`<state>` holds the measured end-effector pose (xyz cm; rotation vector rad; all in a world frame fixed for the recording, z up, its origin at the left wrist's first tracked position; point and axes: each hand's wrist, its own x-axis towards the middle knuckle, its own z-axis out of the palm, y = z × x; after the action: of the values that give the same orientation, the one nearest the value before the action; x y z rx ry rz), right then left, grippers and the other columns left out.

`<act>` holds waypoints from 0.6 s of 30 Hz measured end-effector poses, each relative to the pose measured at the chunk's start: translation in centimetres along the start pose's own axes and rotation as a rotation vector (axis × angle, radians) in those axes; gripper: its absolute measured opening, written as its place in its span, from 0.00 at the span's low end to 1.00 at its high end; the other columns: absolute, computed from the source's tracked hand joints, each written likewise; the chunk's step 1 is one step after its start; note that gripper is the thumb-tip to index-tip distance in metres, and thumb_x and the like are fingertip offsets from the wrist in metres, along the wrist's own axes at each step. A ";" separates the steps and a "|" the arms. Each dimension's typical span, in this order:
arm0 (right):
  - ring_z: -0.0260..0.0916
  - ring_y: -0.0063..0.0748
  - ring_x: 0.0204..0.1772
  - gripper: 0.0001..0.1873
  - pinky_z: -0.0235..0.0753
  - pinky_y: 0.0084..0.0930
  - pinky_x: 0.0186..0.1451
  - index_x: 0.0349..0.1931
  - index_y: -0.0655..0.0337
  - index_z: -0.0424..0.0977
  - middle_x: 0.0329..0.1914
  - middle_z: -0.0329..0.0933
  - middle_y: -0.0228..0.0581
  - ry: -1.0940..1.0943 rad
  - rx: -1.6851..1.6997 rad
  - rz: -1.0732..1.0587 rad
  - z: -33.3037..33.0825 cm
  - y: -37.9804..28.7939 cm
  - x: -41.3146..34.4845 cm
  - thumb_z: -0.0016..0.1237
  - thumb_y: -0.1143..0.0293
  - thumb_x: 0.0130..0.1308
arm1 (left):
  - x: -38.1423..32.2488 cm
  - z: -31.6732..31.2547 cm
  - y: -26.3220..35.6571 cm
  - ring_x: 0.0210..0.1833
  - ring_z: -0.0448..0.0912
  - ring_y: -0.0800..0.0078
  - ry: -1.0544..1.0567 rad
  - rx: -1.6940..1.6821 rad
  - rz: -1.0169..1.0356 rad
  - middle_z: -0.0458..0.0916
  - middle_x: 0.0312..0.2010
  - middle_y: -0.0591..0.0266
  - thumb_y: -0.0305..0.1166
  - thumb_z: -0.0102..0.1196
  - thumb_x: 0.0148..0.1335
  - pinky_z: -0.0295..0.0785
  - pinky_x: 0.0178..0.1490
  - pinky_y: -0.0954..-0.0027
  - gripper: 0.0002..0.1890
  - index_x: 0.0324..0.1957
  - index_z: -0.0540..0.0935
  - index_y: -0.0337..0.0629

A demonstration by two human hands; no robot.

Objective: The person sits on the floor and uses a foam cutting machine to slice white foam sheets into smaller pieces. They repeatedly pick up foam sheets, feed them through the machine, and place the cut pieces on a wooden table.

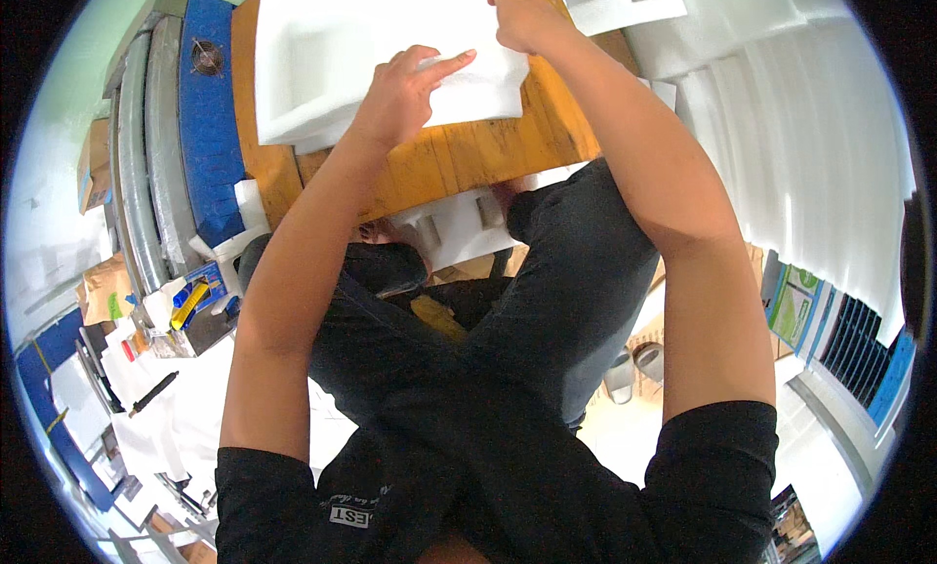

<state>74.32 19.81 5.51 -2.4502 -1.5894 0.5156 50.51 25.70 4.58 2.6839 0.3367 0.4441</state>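
Note:
A white foam piece with a recessed, box-like shape lies on the orange-brown wooden tabletop. My left hand rests at its near edge, the index finger stretched along the foam; whether the fingers grip it cannot be told. At the foam's right side is my right hand, its fingers curled with thumb and index close together. Glare hides the foam's detail there, so what those fingers hold cannot be told.
White foam sheets stack up at the right, near a white foam frame. Left of the table stand a blue panel with a fan grille and wrapped rolls. A yellow cutter lies in a box at left. Slippers are on the floor.

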 end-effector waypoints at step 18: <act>0.83 0.61 0.50 0.29 0.83 0.50 0.50 0.63 0.74 0.65 0.43 0.82 0.67 0.089 0.048 -0.092 3.6 1.0 2.7 0.51 0.81 0.58 | 0.2 2.3 -1.4 0.58 0.80 0.62 -0.086 0.280 -0.074 0.78 0.58 0.58 0.16 0.50 0.55 0.71 0.56 0.51 0.41 0.66 0.79 0.79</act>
<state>74.83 21.71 1.38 -2.3184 -1.6262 0.4193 51.31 26.23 2.01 2.9379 0.5047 0.2759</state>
